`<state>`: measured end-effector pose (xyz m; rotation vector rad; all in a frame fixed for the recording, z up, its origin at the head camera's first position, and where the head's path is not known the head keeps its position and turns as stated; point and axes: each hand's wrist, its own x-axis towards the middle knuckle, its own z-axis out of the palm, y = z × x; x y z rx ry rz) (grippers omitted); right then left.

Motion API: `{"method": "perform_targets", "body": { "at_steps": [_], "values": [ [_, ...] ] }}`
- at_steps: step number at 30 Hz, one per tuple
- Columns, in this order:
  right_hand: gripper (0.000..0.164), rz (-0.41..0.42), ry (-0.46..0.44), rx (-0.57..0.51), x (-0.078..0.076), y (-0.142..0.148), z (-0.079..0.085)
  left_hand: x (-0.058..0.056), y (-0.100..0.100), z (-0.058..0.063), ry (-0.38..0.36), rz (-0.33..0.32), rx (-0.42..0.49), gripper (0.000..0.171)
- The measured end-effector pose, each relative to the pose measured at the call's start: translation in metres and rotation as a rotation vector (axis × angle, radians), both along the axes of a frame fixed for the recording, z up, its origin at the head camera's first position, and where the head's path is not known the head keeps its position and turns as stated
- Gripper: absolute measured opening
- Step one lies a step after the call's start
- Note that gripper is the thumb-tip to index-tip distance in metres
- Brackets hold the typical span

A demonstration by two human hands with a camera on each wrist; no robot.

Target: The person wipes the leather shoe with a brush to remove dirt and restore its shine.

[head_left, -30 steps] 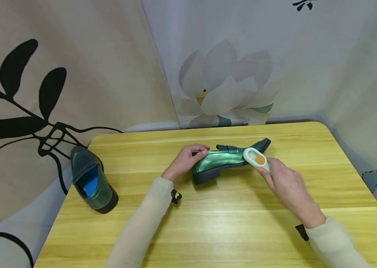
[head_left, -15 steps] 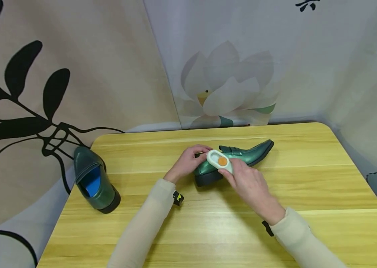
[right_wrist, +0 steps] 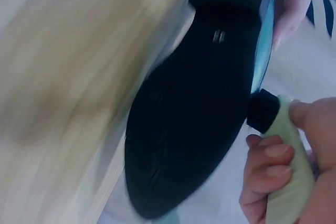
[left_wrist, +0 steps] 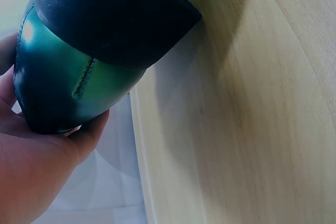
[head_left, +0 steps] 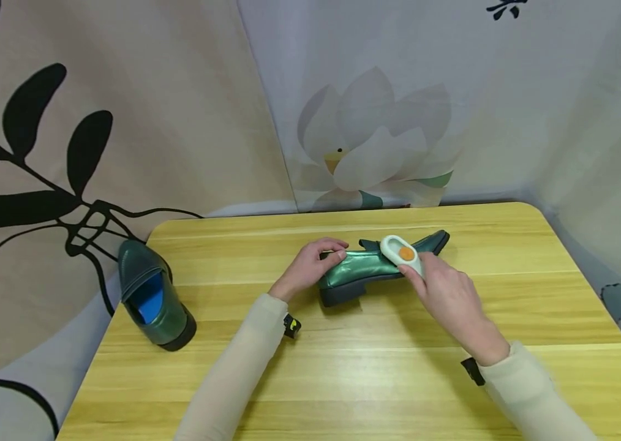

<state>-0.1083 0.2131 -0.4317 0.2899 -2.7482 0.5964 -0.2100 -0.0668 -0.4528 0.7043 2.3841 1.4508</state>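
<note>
A shiny green loafer (head_left: pixel 357 267) with a black sole is tilted on its side above the table, toe to the right. My left hand (head_left: pixel 310 266) grips it by the heel opening; in the left wrist view, thumb and fingers (left_wrist: pixel 93 129) close round the heel's rim. A pale shoe brush (head_left: pixel 391 246) with an orange button is held in my right hand (head_left: pixel 451 300). In the right wrist view its dark head (right_wrist: pixel 262 110) touches the loafer's side, beside the black sole (right_wrist: pixel 189 114). The front upper is partly hidden behind the brush.
A second green loafer (head_left: pixel 150 294) with a blue insole stands at the left edge of the wooden table (head_left: pixel 343 380). A printed fabric curtain (head_left: pixel 200 110) hangs behind the table.
My right hand swept the shoe brush left along the loafer toward the heel, then back right toward the toe. My left hand and the loafer stay almost in place.
</note>
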Motion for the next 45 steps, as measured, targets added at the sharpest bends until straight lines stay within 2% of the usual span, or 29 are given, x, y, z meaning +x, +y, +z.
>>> {"method": "perform_targets", "body": {
  "at_steps": [4, 10, 13, 15, 20, 22, 24, 27, 32, 36, 38, 41, 45],
  "values": [
    [0.042, 0.019, -0.016, 0.015, 0.002, -0.008, 0.001, 0.0, 0.0, 0.001, -0.005, 0.0, 0.01, 0.027],
    [0.041, -0.092, -0.029, 0.024, -0.002, 0.023, 0.002, -0.001, 0.001, 0.0, -0.003, -0.007, 0.01, 0.027],
    [0.041, -0.112, -0.026, 0.028, -0.002, 0.03, 0.003, -0.001, 0.0, -0.001, 0.001, -0.004, 0.006, 0.028],
    [0.039, -0.077, -0.028, 0.023, 0.0, 0.027, 0.002, -0.001, 0.0, -0.001, 0.002, -0.001, 0.004, 0.028],
    [0.037, 0.071, -0.019, 0.019, 0.012, 0.011, -0.003, -0.001, -0.002, -0.001, -0.001, 0.001, 0.007, 0.028],
    [0.036, 0.087, -0.011, 0.026, 0.016, 0.01, -0.005, -0.002, -0.002, -0.002, 0.001, -0.001, 0.009, 0.028],
    [0.035, 0.069, -0.013, 0.03, 0.016, 0.015, -0.006, -0.002, -0.002, -0.002, 0.002, -0.004, 0.009, 0.029],
    [0.037, 0.024, -0.024, 0.025, 0.01, 0.03, -0.007, -0.003, -0.002, -0.003, 0.0, -0.003, 0.01, 0.029],
    [0.044, -0.056, -0.05, -0.016, -0.011, 0.065, -0.012, -0.003, -0.003, -0.004, 0.009, 0.003, 0.004, 0.028],
    [0.052, -0.103, -0.125, -0.041, -0.027, 0.087, -0.017, -0.002, -0.003, -0.004, 0.015, 0.009, -0.001, 0.028],
    [0.055, -0.112, -0.148, -0.043, -0.03, 0.09, -0.017, -0.002, -0.002, -0.004, 0.015, 0.01, 0.0, 0.028],
    [0.051, -0.09, -0.126, -0.032, -0.025, 0.083, -0.014, -0.002, -0.002, -0.004, 0.014, 0.005, 0.006, 0.028],
    [0.04, 0.029, -0.069, 0.003, -0.006, 0.061, -0.012, -0.002, -0.003, -0.003, 0.014, 0.004, 0.0, 0.028]
  ]
}}
